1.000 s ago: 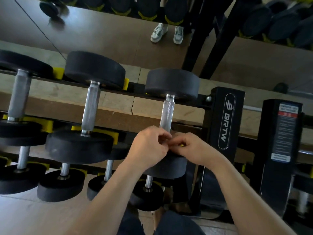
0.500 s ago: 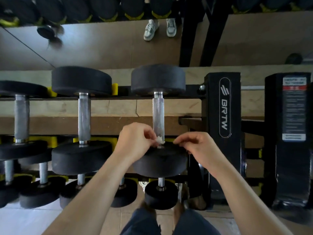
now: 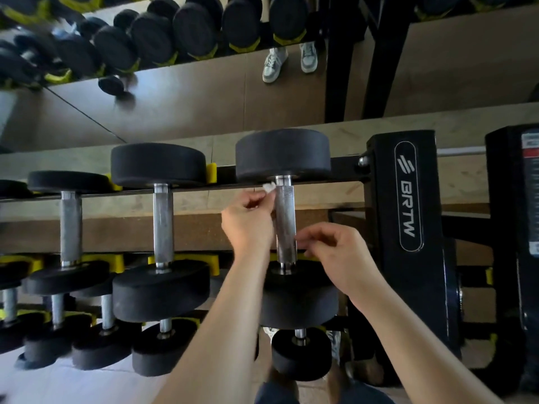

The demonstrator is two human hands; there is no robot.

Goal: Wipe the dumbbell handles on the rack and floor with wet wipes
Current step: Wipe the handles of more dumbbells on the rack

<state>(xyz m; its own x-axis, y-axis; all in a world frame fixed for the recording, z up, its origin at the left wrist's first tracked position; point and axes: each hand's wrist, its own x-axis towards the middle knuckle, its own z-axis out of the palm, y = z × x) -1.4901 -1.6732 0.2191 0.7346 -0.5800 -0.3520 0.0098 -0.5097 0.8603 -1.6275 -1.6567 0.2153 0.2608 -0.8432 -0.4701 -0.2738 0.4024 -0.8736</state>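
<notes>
Pinching a small white wet wipe [image 3: 268, 187] against the top of the dumbbell handle [image 3: 285, 223] at frame centre is the left hand [image 3: 248, 218]. The right hand [image 3: 339, 255] curls beside the handle's lower end; whether it pinches anything is unclear.

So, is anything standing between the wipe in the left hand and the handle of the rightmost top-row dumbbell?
Nothing visible. The left hand pinches the wet wipe right beside the top of the handle; whether it touches is unclear. The right hand sits beside the handle's lower end.
</notes>
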